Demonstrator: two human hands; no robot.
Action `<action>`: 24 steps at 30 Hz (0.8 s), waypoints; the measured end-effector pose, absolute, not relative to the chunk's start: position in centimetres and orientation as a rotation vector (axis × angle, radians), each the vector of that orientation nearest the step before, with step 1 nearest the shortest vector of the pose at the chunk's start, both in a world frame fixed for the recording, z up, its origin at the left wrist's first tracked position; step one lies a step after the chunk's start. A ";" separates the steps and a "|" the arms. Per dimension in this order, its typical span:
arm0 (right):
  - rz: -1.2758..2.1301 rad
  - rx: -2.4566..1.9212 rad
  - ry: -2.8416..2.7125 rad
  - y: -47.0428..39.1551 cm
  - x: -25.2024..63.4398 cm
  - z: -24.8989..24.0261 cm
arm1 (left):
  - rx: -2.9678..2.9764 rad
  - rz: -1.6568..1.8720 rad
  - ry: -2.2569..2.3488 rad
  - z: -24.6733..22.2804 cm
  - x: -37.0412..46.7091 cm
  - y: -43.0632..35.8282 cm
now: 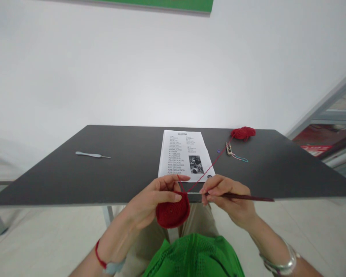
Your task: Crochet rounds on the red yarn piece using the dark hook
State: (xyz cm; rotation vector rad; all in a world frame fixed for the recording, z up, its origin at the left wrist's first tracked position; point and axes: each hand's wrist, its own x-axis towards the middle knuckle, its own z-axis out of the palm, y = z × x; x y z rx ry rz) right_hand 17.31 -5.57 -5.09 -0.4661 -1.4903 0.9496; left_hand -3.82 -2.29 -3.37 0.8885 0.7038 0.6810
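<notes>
Between thumb and fingers, my left hand (158, 196) pinches the top edge of a round red crochet piece (172, 211). Red yarn (215, 161) passes by its raised index finger and runs up to a red yarn ball (243, 133) at the back right of the table. A crochet hook with a dark red handle (248, 197) is gripped in my right hand (227, 194). Its metal shaft points left and meets the piece's upper right edge, where the yarn also meets it. The hook's tip is too small to make out.
Printed sheets (183, 154) lie at the middle of the dark table (127, 165). A white-handled hook (89, 154) is at the left. Right of the sheets are a small purple item (218, 151) and a small metal tool (228, 149) with a looped cord (240, 158). A white wall stands behind.
</notes>
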 end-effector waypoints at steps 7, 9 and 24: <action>1.229 -0.478 -1.503 -5.0 18.4 -4.1 | 0.972 0.522 0.657 -3.3 -4.3 -1.5; 1.327 -0.466 -1.424 -4.6 18.2 -3.9 | 1.024 0.515 0.667 -3.1 -4.3 -1.4; 1.157 -0.507 -0.943 -5.9 13.7 -6.4 | 1.031 0.990 0.840 -3.8 -1.6 -3.7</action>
